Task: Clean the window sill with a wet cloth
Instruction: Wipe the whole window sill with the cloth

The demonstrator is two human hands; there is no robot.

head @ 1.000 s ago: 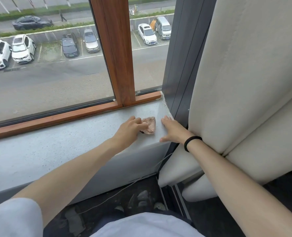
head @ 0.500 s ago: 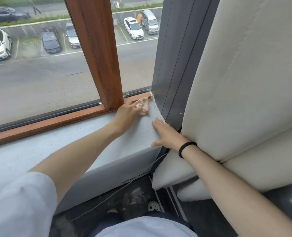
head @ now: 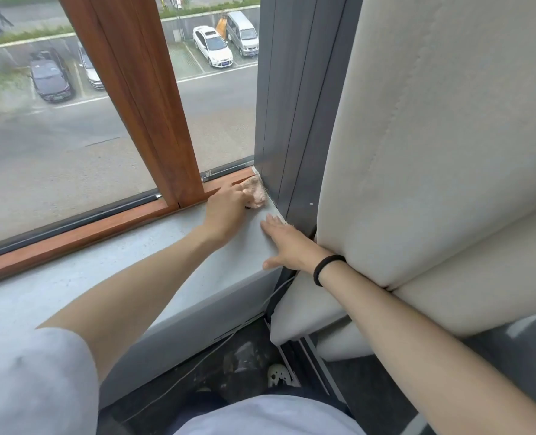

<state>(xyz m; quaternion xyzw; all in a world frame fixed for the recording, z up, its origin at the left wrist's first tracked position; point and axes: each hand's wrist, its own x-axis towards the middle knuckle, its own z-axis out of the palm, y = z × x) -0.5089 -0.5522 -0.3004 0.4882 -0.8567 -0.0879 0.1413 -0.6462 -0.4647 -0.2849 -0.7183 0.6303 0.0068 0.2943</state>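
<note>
A grey stone window sill (head: 109, 271) runs below the window. My left hand (head: 226, 208) holds a small crumpled pink cloth (head: 255, 191) and presses it into the sill's far right corner, where the wooden frame (head: 72, 237) meets the dark grey side wall (head: 288, 120). My right hand (head: 287, 243) lies flat on the sill's right end, fingers straight, a black band on its wrist. Most of the cloth is hidden under my left fingers.
A thick wooden mullion (head: 141, 98) rises just left of the cloth. A cream padded panel (head: 433, 152) stands close on the right, touching my right forearm. A thin cable (head: 197, 365) runs along the dark floor below the sill, near a white shoe (head: 277, 375).
My left hand has slid the cloth away from me along the sill, from near the front edge into the back right corner. My right hand stayed flat on the sill's right end.
</note>
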